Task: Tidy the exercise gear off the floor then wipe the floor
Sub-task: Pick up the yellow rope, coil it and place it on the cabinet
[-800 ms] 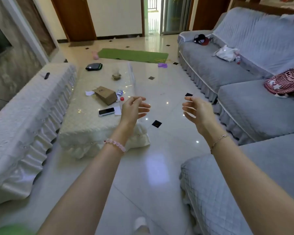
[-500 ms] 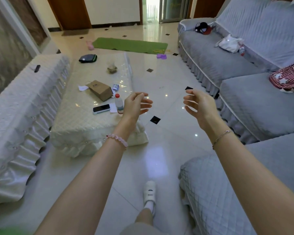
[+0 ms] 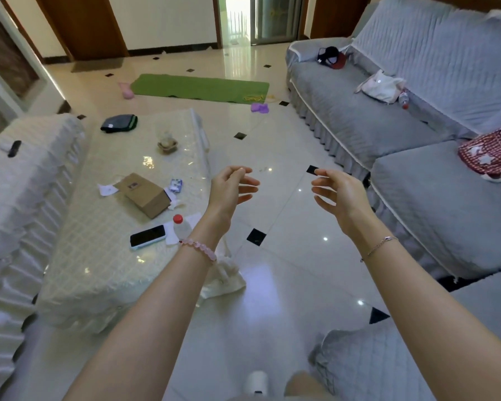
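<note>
looking into a home living room: taking in a grey quilted sofa [image 3: 344,120] lining the right side, a low coffee table [image 3: 99,256] wearing a cream cover and carrying a phone [image 3: 147,236], a cardboard box [image 3: 145,194] and a small bottle [image 3: 181,225], a glossy tiled floor [image 3: 287,256] stretching towards wooden doors [image 3: 81,27], and a green exercise mat [image 3: 200,88] lying flat at the far end.

You face a glossy cream tile floor [image 3: 275,273] between a grey sofa [image 3: 356,125] and a cream-covered table [image 3: 99,270], sunlit doorway [image 3: 235,18] beyond.
</note>
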`<state>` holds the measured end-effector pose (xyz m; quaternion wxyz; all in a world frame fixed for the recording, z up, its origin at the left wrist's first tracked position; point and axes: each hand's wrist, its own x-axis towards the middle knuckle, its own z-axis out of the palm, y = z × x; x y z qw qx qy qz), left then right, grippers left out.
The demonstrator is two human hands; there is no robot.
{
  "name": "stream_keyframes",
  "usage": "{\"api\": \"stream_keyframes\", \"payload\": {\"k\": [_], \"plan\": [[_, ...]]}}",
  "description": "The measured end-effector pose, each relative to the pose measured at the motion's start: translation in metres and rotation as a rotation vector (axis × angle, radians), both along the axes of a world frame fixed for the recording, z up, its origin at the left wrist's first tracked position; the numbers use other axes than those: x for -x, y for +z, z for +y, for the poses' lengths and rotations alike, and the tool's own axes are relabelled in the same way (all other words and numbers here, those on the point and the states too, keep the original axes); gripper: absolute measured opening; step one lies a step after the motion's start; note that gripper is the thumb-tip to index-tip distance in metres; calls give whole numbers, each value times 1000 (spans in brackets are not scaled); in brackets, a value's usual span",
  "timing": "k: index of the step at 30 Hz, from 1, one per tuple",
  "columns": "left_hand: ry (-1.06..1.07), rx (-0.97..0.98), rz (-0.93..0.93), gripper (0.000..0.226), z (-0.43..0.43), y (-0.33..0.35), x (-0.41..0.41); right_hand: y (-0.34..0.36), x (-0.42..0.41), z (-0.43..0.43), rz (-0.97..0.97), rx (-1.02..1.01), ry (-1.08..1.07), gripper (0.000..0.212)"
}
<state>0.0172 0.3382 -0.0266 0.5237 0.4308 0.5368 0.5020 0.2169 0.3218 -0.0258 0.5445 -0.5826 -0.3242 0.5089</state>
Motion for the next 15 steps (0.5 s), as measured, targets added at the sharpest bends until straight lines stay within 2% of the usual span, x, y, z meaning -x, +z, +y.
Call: {"api": "stream_keyframes", "payload": {"k": [15], "plan": [[40,31,8,21,258,-5,-55,-13,-57,263,48,47,55,21]]}}
